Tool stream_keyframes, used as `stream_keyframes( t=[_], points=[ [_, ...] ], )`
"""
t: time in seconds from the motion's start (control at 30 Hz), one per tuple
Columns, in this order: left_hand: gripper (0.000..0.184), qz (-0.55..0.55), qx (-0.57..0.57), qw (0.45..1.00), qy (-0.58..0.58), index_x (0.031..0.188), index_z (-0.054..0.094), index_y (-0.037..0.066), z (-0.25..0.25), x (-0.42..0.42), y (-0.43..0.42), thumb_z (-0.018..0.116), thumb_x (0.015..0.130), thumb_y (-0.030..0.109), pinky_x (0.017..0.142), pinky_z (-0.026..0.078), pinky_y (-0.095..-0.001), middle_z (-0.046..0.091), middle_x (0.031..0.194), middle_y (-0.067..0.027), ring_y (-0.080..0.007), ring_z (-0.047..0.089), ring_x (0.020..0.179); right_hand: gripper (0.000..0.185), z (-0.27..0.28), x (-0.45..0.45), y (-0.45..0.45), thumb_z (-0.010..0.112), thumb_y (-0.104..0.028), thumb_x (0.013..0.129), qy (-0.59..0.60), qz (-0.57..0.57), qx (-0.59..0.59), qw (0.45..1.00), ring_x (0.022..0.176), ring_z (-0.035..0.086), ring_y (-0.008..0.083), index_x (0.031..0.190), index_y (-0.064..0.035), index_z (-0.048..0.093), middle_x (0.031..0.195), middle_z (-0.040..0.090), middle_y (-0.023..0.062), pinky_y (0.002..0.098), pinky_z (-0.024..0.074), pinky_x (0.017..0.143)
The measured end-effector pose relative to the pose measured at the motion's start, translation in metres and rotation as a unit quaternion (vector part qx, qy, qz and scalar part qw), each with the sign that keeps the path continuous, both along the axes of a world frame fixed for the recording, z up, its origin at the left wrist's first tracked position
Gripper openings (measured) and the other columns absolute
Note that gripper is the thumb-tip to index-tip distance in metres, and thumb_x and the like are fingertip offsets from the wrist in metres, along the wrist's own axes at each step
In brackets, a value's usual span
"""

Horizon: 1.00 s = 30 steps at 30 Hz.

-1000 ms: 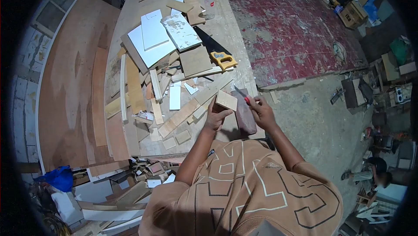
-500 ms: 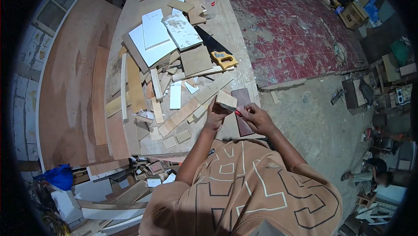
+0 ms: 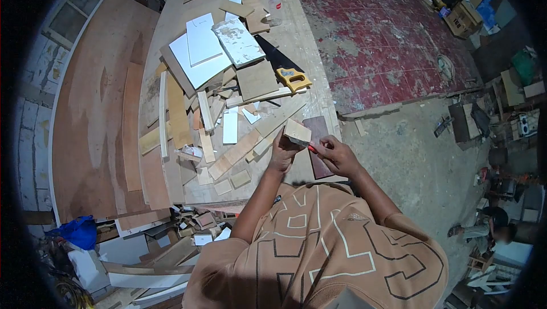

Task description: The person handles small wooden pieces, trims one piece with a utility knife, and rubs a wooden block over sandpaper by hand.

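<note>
My left hand (image 3: 282,152) is closed around a small pale wooden block (image 3: 298,130), held up over the near edge of the workbench. In my right hand (image 3: 337,156) a slim tool with a red handle (image 3: 311,149) is pinched between thumb and fingers. Its thin dark end meets the near side of the block; the exact kind of tool is too small to tell. Beneath my hands lies a dark reddish-brown board (image 3: 320,166). Loose wood offcuts (image 3: 240,178) rest to the left of my left hand.
A handsaw with a yellow handle (image 3: 293,79) lies beyond my hands, beside white panels (image 3: 203,38) and wood strips. A plastic bottle (image 3: 274,1) stands farther back. Scrap wood (image 3: 148,279) is piled at lower left. Another person (image 3: 484,226) is at the far right.
The block has tipped slightly, showing more of its near side. Both hands keep almost the same place and the same grip.
</note>
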<state>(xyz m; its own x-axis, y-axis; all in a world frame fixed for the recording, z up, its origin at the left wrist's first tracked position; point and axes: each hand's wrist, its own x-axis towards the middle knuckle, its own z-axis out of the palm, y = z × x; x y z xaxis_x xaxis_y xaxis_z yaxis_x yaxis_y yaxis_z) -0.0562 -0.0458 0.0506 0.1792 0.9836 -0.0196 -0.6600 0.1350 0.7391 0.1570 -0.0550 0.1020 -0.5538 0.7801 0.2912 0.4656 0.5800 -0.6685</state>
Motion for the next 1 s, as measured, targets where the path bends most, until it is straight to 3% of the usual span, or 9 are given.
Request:
stream_keyframes(
  t=[0.53,0.93,1.0],
  points=[
    [0.074,0.005,0.005,1.000,-0.001,0.131,0.046,0.002,0.008,0.002,-0.001,0.078,0.066,-0.010,0.100,0.048,-0.0356,0.057,0.129,-0.0103,-0.0214,0.056,0.117,0.058,-0.009,0.003,0.000,0.062,-0.011,0.083,-0.004,-0.006,-0.006,1.000,0.081,0.062,0.0321,0.137,-0.0290,0.050,0.102,0.056,0.0145,0.0386,0.0527,0.067],
    [0.075,0.002,0.014,1.000,-0.004,0.135,0.042,0.002,0.009,0.003,0.001,0.072,0.068,-0.015,0.100,0.049,-0.0375,0.055,0.131,-0.0127,-0.0238,0.056,0.119,0.059,-0.013,0.002,0.000,0.063,-0.010,0.082,-0.001,-0.012,-0.001,1.000,0.081,0.062,0.0315,0.137,-0.0293,0.051,0.103,0.055,0.0132,0.0376,0.0527,0.067],
    [0.075,0.022,-0.015,0.999,0.024,0.132,0.046,0.001,0.012,0.005,0.000,0.068,0.062,-0.014,0.099,0.049,-0.0357,0.059,0.124,-0.0123,-0.0256,0.059,0.115,0.059,-0.013,0.002,-0.001,0.063,-0.010,0.082,-0.003,-0.012,0.000,1.000,0.082,0.062,0.0313,0.137,-0.0290,0.051,0.103,0.055,0.0132,0.0375,0.0527,0.067]
  ],
)
